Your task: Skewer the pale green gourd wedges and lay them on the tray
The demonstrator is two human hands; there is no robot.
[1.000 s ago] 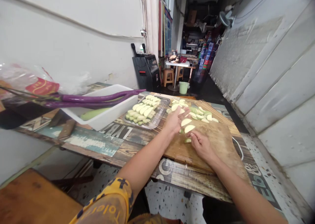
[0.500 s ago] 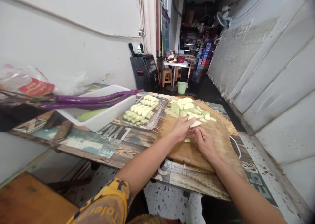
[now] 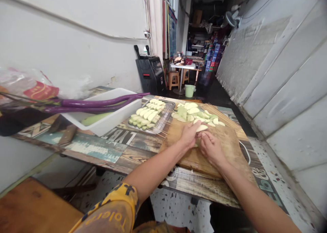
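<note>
Above the cutting board (image 3: 227, 141), my left hand (image 3: 189, 134) is closed on a pale green-edged vegetable slice (image 3: 201, 128). My right hand (image 3: 211, 146) is closed in a pinch just to the right and below that slice, on what looks like a thin bamboo skewer, mostly hidden by the fingers. Just beyond my hands, a pile of cut slices (image 3: 192, 110) lies at the board's far side. Left of the board, a metal tray (image 3: 162, 119) holds rows of skewered slices (image 3: 148, 115), with stick ends reaching toward the board.
Bamboo skewers (image 3: 226, 115) lie beyond the board on the right. A white bin (image 3: 120, 118) at left holds a green vegetable (image 3: 95, 119), with long purple eggplants (image 3: 97, 103) across it. A cleaver (image 3: 67, 134) lies near the table's left front edge. A plastic bag (image 3: 33, 84) sits far left.
My hands have drawn slightly closer together around the slice, which is turned a little. The view has shifted slightly; the other things stay where they were.
</note>
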